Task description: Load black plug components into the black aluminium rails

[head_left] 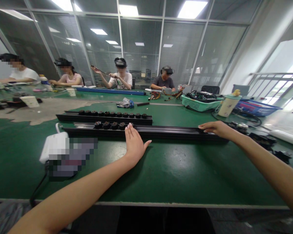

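Two bare arms [75,191] reach out from me over a flat green table mat [175,175]. My left hand [135,146] and my right hand [217,129] both rest on a long black bar [175,132]. Right now the hands are just on the bar, and it does not look lifted. To pick up a bar this long, I think both hands would need to curl around it.

My left fingers [130,130] are a little spread, and my thumb sticks out to the side. Their tips touch the near edge of the bar. My right fingers [206,126] lie close together on top of the bar, near its right end. Neither hand pinches anything.

Just past my left fingers, round black knobs [112,125] sit in a row on the bar. Farther on lies a second long black bar [104,119] with its own row of round black knobs [112,114]. Left of my left hand is a white box [54,147] with a black cord [37,188]. Right of my right fingers are lumpy black parts [262,141]. Far past my fingers is a teal plastic basket [201,103] full of wires.
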The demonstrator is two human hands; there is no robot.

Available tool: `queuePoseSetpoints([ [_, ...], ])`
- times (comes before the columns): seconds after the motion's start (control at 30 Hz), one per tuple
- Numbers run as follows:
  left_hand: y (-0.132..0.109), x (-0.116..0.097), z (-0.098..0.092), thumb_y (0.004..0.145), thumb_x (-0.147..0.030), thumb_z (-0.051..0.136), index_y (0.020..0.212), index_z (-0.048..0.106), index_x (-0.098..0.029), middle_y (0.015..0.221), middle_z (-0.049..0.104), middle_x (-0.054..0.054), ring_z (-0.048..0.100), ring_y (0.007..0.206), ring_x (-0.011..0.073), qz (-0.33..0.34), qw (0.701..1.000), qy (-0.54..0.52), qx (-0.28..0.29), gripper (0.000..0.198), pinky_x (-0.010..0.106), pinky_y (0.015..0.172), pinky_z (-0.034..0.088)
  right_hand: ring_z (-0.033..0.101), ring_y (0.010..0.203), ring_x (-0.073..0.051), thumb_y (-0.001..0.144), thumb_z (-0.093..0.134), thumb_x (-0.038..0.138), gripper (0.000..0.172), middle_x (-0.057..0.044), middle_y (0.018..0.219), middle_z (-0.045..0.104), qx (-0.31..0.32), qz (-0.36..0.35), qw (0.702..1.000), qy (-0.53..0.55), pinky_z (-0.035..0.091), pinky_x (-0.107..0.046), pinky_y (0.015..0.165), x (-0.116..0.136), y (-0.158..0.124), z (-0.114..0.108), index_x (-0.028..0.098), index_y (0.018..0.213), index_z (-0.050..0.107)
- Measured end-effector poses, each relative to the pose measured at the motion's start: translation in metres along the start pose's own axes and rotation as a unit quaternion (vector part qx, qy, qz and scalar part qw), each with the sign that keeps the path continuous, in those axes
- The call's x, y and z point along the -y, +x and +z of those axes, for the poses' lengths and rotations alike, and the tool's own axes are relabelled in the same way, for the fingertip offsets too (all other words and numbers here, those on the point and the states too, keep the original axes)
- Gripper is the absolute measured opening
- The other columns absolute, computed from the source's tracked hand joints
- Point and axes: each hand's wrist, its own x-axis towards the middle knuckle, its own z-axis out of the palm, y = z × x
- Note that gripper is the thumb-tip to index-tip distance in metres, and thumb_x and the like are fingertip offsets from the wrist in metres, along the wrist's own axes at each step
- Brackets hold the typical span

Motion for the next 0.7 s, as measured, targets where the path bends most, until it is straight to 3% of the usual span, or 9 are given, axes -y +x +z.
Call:
queuePoseSetpoints([
  [0.27, 0.0, 0.001, 0.006, 0.096, -0.07, 0.043, 0.149, 0.035, 0.018, 0.159, 0.026, 0.041, 0.026, 0.153, 0.0469, 0.012, 0.997, 0.068, -0.02, 0.103, 0.058, 0.127, 0.014, 0.071, 0.116, -0.033, 0.083, 0.064, 0.046, 0.033, -0.007, 0.12, 0.077, -0.016, 0.015, 1.0, -0.005, 0.051, -0.051, 0.113, -0.007, -0.009, -0.002, 0.025, 0.1, 0.082],
  [0.53, 0.0, 0.001, 0.006, 0.096, -0.069, 0.042, 0.149, 0.032, 0.021, 0.16, 0.023, 0.043, 0.022, 0.155, 0.0473, 0.008, 0.999, 0.028, -0.015, 0.104, 0.057, 0.127, 0.013, 0.071, 0.115, -0.033, 0.085, 0.063, 0.05, 0.036, -0.007, 0.121, 0.076, -0.036, 0.018, 0.998, -0.04, 0.052, -0.052, 0.109, -0.009, -0.02, -0.001, 0.027, 0.106, 0.08],
  [0.7, 0.0, 0.003, 0.007, 0.097, -0.069, 0.039, 0.15, 0.032, 0.018, 0.16, 0.024, 0.041, 0.021, 0.155, 0.0467, 0.011, 1.0, 0.021, -0.02, 0.102, 0.058, 0.127, 0.013, 0.072, 0.111, -0.032, 0.086, 0.063, 0.056, 0.038, -0.007, 0.116, 0.078, -0.084, 0.007, 0.995, -0.06, 0.053, -0.052, 0.107, -0.002, -0.025, 0.008, 0.026, 0.103, 0.08],
])
